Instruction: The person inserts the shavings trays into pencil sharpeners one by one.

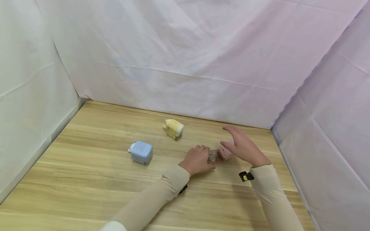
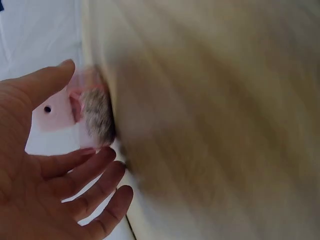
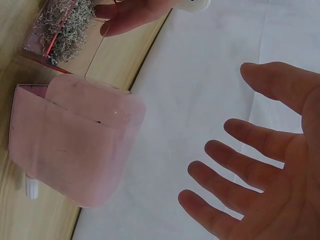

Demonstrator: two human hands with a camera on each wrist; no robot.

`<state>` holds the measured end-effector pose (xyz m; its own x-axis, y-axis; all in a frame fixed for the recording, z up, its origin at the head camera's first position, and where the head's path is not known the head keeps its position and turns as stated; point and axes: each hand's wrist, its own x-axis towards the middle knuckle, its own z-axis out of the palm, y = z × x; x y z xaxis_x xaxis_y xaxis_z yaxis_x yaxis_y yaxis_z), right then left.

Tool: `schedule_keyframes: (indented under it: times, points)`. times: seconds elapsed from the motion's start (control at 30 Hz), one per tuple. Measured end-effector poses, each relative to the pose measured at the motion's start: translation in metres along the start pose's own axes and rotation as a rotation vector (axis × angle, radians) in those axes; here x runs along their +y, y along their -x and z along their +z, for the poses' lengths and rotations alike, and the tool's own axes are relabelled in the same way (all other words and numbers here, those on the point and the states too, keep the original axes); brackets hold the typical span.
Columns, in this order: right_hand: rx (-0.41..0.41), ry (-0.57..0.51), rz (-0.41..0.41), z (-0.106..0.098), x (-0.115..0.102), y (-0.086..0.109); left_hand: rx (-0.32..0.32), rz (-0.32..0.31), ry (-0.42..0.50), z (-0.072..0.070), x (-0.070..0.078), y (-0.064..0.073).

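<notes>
A pink pencil sharpener (image 1: pixel 226 152) lies on the table at the right, its white crank knob (image 3: pixel 31 188) showing in the right wrist view. Just left of its body is the clear shavings drawer (image 1: pixel 213 157), heaped with grey shavings (image 3: pixel 72 37). My left hand (image 1: pixel 198 159) holds the drawer between thumb and fingers. In the left wrist view a dark round hole (image 2: pixel 47 109) shows on the pink body. My right hand (image 1: pixel 245 148) is spread beside and over the sharpener, fingers apart and holding nothing; in the right wrist view a gap separates it from the pink body.
To the left on the wooden table (image 1: pixel 86 166) lies a blue sharpener (image 1: pixel 141 152). A yellow one (image 1: pixel 174 129) is farther back, near the middle. White cloth walls (image 1: pixel 185 80) close off the back and both sides.
</notes>
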<state>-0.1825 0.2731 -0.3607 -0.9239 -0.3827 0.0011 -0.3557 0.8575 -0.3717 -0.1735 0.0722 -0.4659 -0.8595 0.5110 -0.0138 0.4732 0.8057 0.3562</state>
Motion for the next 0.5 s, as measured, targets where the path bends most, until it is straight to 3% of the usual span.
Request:
schedule_keyframes:
  times: [0.27,0.5]
  points:
    - [-0.002,-0.01,-0.001,-0.002,0.004,0.004,0.047,-0.004,-0.062,0.003,0.007,-0.002]
    - [-0.064,-0.005,0.058,-0.016,0.013,0.007,0.047,-0.007,-0.052,0.003,0.009,-0.002]
